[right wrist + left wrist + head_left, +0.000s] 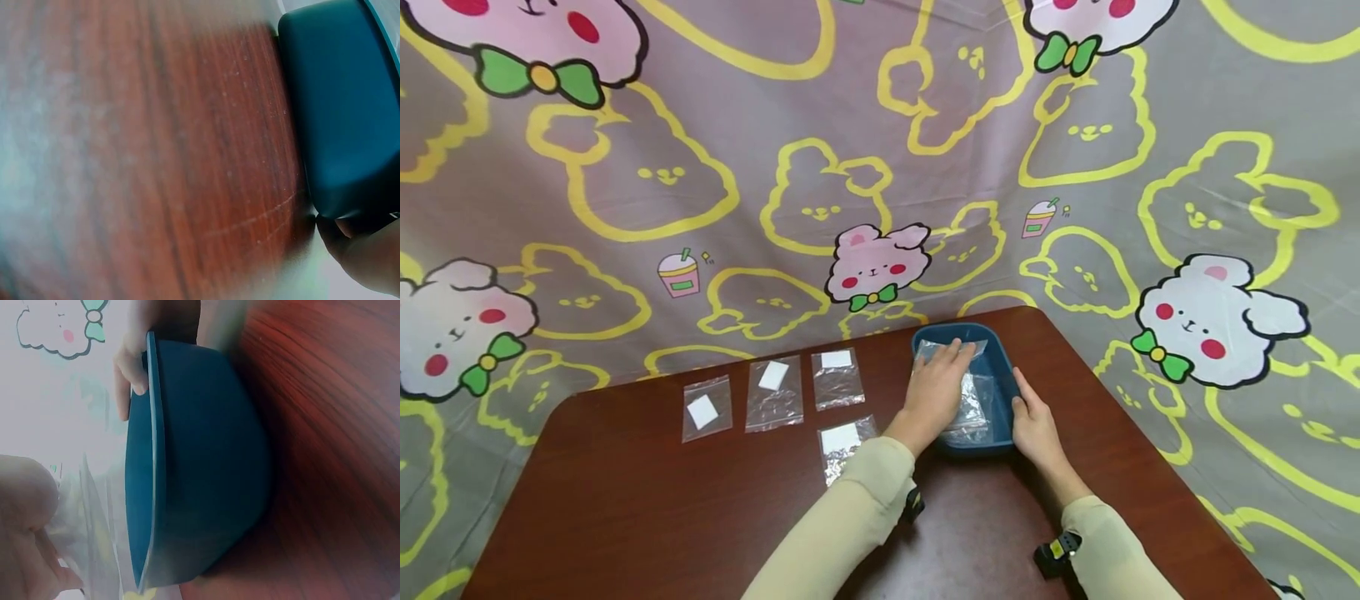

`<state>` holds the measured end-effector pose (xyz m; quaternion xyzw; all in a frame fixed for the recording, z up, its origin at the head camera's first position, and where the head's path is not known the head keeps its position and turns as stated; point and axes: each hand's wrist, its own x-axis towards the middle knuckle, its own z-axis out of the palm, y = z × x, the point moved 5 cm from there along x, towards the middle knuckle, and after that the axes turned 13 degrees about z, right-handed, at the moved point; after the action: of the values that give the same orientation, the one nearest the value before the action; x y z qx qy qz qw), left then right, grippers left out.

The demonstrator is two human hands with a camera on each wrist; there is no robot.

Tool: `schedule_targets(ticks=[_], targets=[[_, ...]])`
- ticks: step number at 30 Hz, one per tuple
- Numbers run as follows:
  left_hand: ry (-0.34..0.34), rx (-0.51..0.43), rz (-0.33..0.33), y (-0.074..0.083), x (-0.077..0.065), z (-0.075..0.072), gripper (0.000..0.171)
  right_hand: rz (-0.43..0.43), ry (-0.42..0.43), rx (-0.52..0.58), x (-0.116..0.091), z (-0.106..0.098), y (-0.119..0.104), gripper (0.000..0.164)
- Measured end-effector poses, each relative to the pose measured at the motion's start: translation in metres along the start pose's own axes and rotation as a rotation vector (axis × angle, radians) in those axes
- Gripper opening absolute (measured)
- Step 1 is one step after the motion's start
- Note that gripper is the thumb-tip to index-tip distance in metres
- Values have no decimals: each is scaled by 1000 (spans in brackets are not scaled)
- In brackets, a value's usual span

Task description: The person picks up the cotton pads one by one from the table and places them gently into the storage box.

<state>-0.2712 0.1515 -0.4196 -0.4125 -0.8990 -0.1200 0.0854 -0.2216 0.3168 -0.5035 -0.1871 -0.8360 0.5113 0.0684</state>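
Plastic bag (972,407) lies in bin (997,390); left hand (938,390) over it.

A reddish-brown wood-grain table (662,517) carries a blue bin (977,451) at right; to its left lie four clear zip bags (778,413) with white rectangles (772,375), three in a row, one nearer.

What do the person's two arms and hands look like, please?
The sleeves are long, plain and pale cream. The left hand and right hand wear no gloves. A small black device sits at each wrist; the right one shows a yellow patch.
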Motion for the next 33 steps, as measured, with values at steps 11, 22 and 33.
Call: schedule_targets(ticks=[11, 22, 33], targets=[[-66, 23, 2, 14, 28, 7, 53, -41, 4, -31, -1, -2, -6, 54], [-93, 35, -4, 18, 34, 11, 54, -17, -10, -21, -2, -1, -3, 55], [-64, 64, 13, 17, 38, 9, 54, -45, 15, -10, 2, 0, -2, 54]])
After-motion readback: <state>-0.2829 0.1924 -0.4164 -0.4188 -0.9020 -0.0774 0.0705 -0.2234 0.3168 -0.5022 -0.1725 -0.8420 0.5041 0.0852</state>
